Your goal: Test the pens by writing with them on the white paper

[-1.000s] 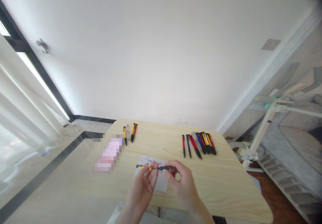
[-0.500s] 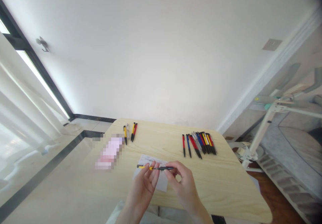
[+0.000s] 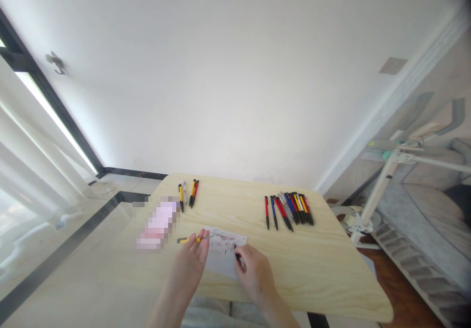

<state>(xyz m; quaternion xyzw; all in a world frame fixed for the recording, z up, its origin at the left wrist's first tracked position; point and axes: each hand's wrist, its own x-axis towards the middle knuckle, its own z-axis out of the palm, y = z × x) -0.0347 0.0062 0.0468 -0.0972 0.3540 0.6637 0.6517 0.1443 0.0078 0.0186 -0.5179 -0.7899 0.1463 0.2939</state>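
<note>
My left hand (image 3: pixel 190 259) is turned palm up, thumb pressing a yellow pen barrel (image 3: pixel 183 240) against its fingers. A thin refill sticks out of the barrel's right end, uncovered. My right hand (image 3: pixel 256 270) pinches a small black pen grip (image 3: pixel 237 256), mostly hidden by its fingers, over the right edge of a white paper sheet (image 3: pixel 221 266). Dark and reddish scribbles cover the upper part of the sheet. A gap separates the two pen parts.
At the table's back left lie several pens (image 3: pixel 195 193) in yellow, red and clear. A larger row of pens (image 3: pixel 290 209) lies at the right. A pixelated pink item (image 3: pixel 158 225) sits on the left side. White wall (image 3: pixel 235 97) rises behind the wooden table (image 3: pixel 331 269).
The black grip has come off the yellow barrel. My left hand has moved left with the barrel, and my right hand has moved down slightly with the grip, uncovering more of the paper.
</note>
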